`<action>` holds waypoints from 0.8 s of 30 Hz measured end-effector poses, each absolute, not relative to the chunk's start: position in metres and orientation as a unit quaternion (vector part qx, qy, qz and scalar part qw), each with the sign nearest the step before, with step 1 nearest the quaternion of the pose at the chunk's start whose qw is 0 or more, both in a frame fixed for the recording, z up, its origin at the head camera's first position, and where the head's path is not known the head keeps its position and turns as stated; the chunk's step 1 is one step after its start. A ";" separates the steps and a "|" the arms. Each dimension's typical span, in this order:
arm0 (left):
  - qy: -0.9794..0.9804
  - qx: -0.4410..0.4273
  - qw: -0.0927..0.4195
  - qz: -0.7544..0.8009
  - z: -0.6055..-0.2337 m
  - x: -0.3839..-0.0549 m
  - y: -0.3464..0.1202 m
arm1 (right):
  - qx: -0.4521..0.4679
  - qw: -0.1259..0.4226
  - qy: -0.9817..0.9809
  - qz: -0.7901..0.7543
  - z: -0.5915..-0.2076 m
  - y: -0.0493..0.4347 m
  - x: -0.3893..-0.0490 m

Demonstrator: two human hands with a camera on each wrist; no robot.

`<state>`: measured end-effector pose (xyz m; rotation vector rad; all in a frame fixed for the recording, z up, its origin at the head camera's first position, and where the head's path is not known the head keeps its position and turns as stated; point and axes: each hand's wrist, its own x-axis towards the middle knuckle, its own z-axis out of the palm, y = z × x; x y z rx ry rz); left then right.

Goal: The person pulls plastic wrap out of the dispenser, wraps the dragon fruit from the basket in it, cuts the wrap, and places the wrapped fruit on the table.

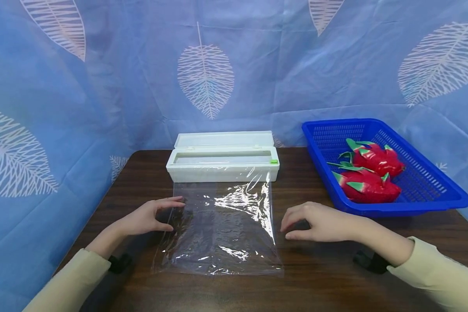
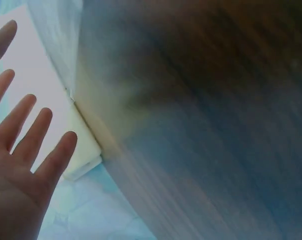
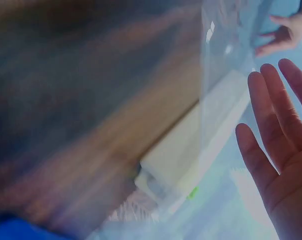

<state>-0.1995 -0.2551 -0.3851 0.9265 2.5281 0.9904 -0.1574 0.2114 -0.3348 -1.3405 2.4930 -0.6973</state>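
At the left edge of the clear film point(image 1: 226, 234), the loosely spread left hand point(image 1: 154, 216) grips nothing; fingertip contact is unclear. The film lies over the worktop point(image 1: 234, 294), its dispenser point(image 1: 222, 174) behind, lid point(image 1: 223, 139) raised, probably for feeding. Right of the film, the relaxed right hand point(image 1: 316, 222) holds nothing.

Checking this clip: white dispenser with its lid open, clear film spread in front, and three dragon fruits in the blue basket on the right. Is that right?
Not quite: the head view shows two dragon fruits, not three, in the blue basket. The white dispenser, open lid and clear film are as you say.
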 end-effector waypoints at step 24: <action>0.893 0.296 0.198 0.273 -0.390 -0.204 -0.253 | -0.341 -0.053 0.913 -0.216 -0.272 0.285 -0.166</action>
